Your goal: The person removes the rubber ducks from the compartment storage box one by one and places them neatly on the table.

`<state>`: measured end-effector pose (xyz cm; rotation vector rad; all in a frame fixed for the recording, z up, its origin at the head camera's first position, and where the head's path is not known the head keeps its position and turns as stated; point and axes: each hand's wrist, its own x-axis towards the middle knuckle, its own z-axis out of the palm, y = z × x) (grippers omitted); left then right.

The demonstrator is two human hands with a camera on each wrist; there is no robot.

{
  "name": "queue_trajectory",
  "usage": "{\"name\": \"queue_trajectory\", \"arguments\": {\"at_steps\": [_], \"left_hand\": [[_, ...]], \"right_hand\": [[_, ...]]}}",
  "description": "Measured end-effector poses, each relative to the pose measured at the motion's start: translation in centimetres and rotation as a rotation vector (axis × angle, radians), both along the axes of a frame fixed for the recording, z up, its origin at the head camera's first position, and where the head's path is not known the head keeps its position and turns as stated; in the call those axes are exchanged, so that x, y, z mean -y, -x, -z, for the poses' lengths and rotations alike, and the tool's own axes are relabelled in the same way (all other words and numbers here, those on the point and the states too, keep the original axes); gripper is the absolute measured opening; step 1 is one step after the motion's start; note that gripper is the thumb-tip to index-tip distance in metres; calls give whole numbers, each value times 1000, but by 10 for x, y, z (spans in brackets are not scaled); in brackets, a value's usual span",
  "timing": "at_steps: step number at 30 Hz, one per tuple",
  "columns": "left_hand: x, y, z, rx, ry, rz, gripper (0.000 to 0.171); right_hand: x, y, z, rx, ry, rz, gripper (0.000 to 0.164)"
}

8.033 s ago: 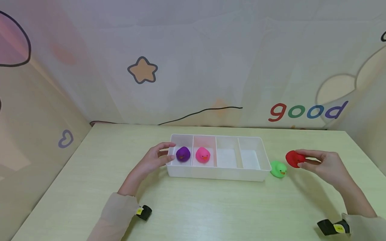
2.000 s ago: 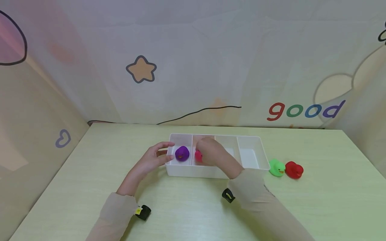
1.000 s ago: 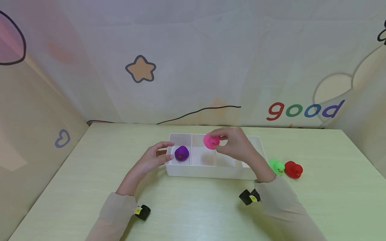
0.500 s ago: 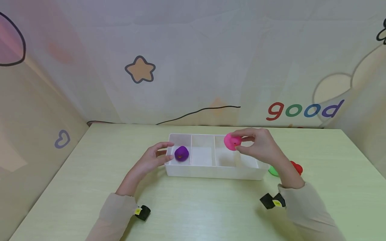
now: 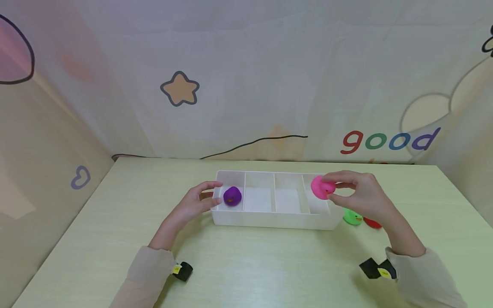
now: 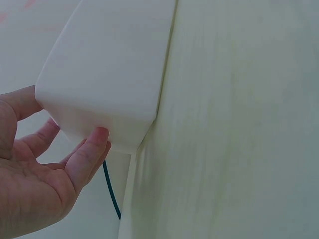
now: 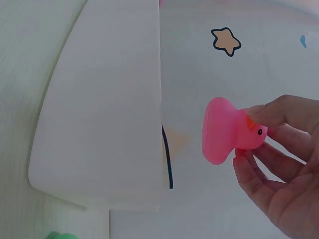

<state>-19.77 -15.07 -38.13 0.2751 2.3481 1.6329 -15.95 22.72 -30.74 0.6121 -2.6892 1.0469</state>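
Observation:
My right hand (image 5: 360,194) pinches a pink rubber duck (image 5: 321,187) by its head, above the right end compartment of a white divided box (image 5: 269,221). In the right wrist view the pink duck (image 7: 219,130) lies sideways, its flat base turned away from the palm. At the box's left end my left hand (image 5: 197,200) grips the end wall, its fingertips (image 6: 101,133) against the plastic in the left wrist view. A purple rubber duck (image 5: 232,196) sits in the leftmost compartment. The two compartments in the middle hold nothing.
Right of the box, a green rubber duck (image 5: 352,217) and a red rubber duck (image 5: 372,223) lie on the pale wooden table (image 5: 250,265), partly hidden behind my right hand. A printed cloth backdrop (image 5: 246,85) rises along the table's back edge.
The red duck was set down beside the green one. My right hand then lifted the pink duck from the second compartment and carried it right. The left hand stays put.

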Motion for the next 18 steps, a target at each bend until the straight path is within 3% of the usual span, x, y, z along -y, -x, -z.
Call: {"name": "queue_trajectory", "arguments": {"at_steps": [18], "left_hand": [[0, -2, -2, -14, -23, 14, 48]], "right_hand": [[-52, -25, 14, 74, 60, 65, 39]]}}
